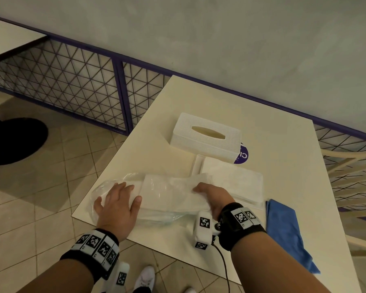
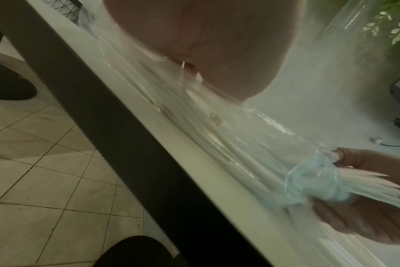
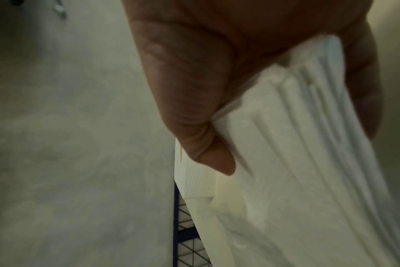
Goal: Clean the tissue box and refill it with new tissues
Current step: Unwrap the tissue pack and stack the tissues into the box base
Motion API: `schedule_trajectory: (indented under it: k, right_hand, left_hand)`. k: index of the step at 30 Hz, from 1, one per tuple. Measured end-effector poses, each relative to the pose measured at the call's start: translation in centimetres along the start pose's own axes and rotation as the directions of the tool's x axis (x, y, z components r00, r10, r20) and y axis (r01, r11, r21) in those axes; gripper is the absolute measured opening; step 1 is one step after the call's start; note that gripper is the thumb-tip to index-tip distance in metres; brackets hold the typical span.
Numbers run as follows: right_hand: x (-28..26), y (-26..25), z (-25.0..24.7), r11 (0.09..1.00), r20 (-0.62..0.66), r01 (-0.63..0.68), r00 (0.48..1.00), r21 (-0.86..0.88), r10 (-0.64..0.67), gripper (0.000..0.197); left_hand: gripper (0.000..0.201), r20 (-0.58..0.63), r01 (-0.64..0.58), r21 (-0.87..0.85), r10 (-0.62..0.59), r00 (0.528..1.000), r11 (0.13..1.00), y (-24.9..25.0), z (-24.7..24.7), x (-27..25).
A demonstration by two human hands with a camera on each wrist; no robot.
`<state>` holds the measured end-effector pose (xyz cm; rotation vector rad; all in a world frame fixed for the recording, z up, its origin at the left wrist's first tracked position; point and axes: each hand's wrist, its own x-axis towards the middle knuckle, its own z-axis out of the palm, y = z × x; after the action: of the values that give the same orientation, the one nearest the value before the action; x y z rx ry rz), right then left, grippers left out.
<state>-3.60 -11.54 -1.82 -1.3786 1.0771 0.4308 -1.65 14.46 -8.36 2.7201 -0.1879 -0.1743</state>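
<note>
A white woven tissue box stands on the cream table, slot up and empty-looking; its corner shows in the right wrist view. Nearer lies a stack of new white tissues half inside a clear plastic bag. My left hand presses flat on the bagged end, fingers straight. My right hand grips the other end of the tissue stack, thumb on top and fingers under; the same grip shows as the right hand by the bunched bag mouth.
A second flat pile of tissues lies behind my right hand. A blue cloth hangs over the near right table edge. A purple sticker sits by the box. A mesh fence runs behind; a cream chair stands right.
</note>
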Motion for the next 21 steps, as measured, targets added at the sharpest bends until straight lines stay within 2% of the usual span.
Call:
schedule_trajectory:
  k: [2, 4, 6, 9, 11, 13, 15, 17, 19, 21]
  right_hand:
    - [-0.3, -0.1, -0.2, 1.0, 0.063, -0.015, 0.998, 0.02, 0.014, 0.053]
    - [-0.4, -0.3, -0.4, 1.0, 0.045, -0.001, 0.999, -0.016, 0.001, 0.043]
    - [-0.2, -0.2, -0.5, 0.991, -0.041, 0.095, 0.994, -0.092, -0.099, 0.042]
    - [0.2, -0.4, -1.1, 0.939, -0.119, 0.237, 0.955, -0.251, -0.272, 0.048]
    - [-0.4, -0.8, -2.3, 0.867, -0.149, 0.266, 0.923, -0.421, -0.356, 0.045]
    - [-1.2, -1.2, -3.8, 0.784, -0.17, 0.29, 0.88, -0.549, -0.444, 0.052]
    - [-2.5, -1.4, -5.7, 0.766, -0.196, 0.346, 0.834, -0.542, -0.515, 0.051]
    - [-4.2, -1.5, -7.8, 0.75, -0.208, 0.46, 0.769, -0.476, -0.604, 0.032]
    - [-5.9, -1.6, -10.1, 0.73, -0.224, 0.58, 0.706, -0.36, -0.671, 0.02]
    - [-7.4, -1.6, -12.0, 0.716, -0.232, 0.665, 0.678, -0.212, -0.698, 0.02]
  left_hand:
    - [0.078, 0.002, -0.026, -0.004, 0.026, 1.0, 1.0, 0.2, 0.0, -0.2]
    - [0.075, -0.005, -0.066, -0.015, 0.066, 0.998, 0.998, 0.4, 0.0, -0.3]
    - [0.063, -0.021, -0.081, -0.047, 0.08, 0.997, 0.996, 0.6, -0.1, -0.3]
    - [0.046, 0.02, -0.014, -0.074, 0.015, 1.0, 0.997, 0.4, -0.3, 0.0]
    - [0.045, 0.05, 0.017, -0.063, -0.013, 0.999, 0.998, 0.2, -0.5, 0.1]
    - [0.044, 0.075, 0.042, -0.055, -0.038, 0.996, 0.998, 0.5, -0.7, 0.2]
    - [0.043, 0.064, 0.063, -0.068, -0.059, 0.996, 0.996, 1.1, -1.4, 0.3]
    - [0.039, -0.01, -0.002, -0.179, 0.0, 1.0, 0.984, 2.7, -2.7, 0.4]
    - [0.034, -0.044, -0.13, -0.37, 0.122, 0.992, 0.92, 5.2, -4.2, 0.5]
    - [0.043, 0.053, -0.16, -0.547, 0.224, 0.973, 0.822, 8.1, -5.0, 0.8]
